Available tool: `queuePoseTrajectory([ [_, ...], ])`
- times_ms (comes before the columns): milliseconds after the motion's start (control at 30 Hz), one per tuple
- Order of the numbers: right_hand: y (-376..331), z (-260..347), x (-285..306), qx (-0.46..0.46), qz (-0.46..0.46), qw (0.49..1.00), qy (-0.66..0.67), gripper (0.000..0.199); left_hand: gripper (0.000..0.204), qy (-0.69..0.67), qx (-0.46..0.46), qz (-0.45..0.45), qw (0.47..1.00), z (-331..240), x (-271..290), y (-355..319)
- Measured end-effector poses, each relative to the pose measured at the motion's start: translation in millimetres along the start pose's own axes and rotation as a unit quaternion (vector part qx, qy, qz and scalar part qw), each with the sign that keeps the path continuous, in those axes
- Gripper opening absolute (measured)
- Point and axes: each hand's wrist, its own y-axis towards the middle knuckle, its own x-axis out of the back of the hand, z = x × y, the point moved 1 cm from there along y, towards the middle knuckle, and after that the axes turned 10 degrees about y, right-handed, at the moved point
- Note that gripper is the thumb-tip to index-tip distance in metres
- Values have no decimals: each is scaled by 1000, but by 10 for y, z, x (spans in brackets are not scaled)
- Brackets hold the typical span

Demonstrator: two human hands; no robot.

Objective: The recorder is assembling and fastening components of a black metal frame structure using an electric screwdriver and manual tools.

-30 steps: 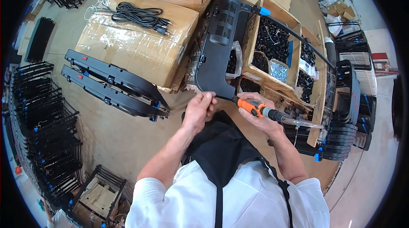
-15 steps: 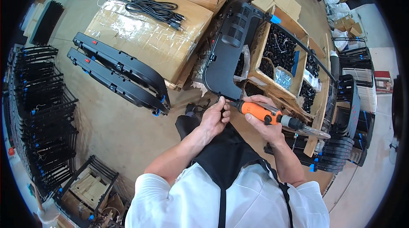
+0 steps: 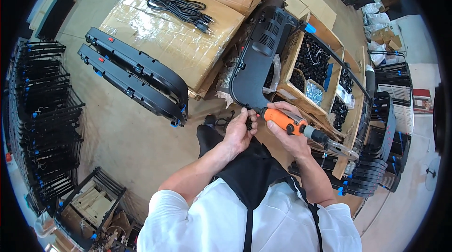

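My right hand (image 3: 292, 139) is wrapped round an orange air screwdriver (image 3: 279, 119) with a clear hose on its back end. The driver's tip points left, at the lower end of a black plastic housing (image 3: 254, 75) with vent slots. My left hand (image 3: 239, 132) is beside that tip at the housing's near edge. Its thumb and forefinger pinch together and the other fingers curl in; something small and dark shows in the palm, too small to name. The housing leans against a wooden parts box (image 3: 294, 96) with screws (image 3: 314, 93) and small black parts (image 3: 313, 59).
Left of the housing, black power cords (image 3: 176, 7) lie on a taped cardboard box (image 3: 136, 26). Two curved black frames (image 3: 136, 75) lean against that box. Stacked black frames (image 3: 44, 125) line the far left, and more (image 3: 369, 174) stand at the right.
The view has shifted slightly, so the housing and boxes sit a little further right. The screwdriver's tip is still by the housing's near end, and a dark object now shows in my left palm.
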Motion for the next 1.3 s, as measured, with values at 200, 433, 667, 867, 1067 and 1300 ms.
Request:
queuePoseTrajectory([
  [200, 194, -26, -124, -38, 31, 998, -40, 45, 31, 158, -33, 5, 987, -70, 133, -177],
  [433, 327, -87, -167, -11, 88, 991, -101, 36, 27, 221, -38, 55, 973, -149, 362, -133],
  [667, 365, -19, -191, -19, 104, 987, -117, 39, 25, 109, -26, 21, 993, -253, 330, -178],
  [867, 395, 154, -231, -39, 99, 986, -128, 41, 29, 134, 16, -5, 991, -313, 281, -162],
  [1067, 330, 270, -95, -21, 38, 999, 16, 51, 29, 33, 12, -7, 999, -471, 78, -20],
  [1300, 435, 251, -52, 16, 47, 999, -6, 50, 28, -26, 31, 43, 998, -646, -144, 118],
])
